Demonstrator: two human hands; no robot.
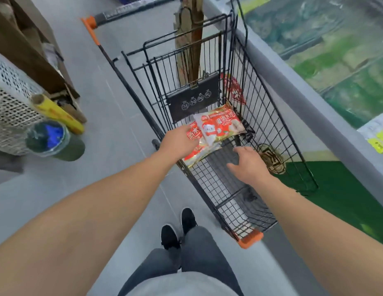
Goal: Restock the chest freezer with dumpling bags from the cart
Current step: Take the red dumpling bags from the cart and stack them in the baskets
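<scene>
Inside the cart, on its wire floor near the folded child-seat flap, lie two red-and-white dumpling bags stacked crosswise: an upper bag and a lower bag partly hidden beneath it. A third red bag stands on edge against the cart's freezer-side wall, beyond the flap; its print is too blurred to confirm as dumplings. The near half of the cart floor shows bare wire. Left hand: reaching over the cart's aisle-side rim, its grip on the edge of the stacked bags, fingers curled over the lower bag's corner. Right hand: above the cart floor, near the bags but apart from them, fingers spread and holding nothing. Freezer: runs just beside the cart on its far-right side, glass lid misted, green and pale packs dimly visible below; whether the lid is open cannot be told. Judgement on progress: the cart looks nearly emptied, so most stock has probably gone over; two bags are in the act of being picked up, with the third to follow, and none of these is in the freezer yet. Cardboard stands upright at the cart's far end.
</scene>
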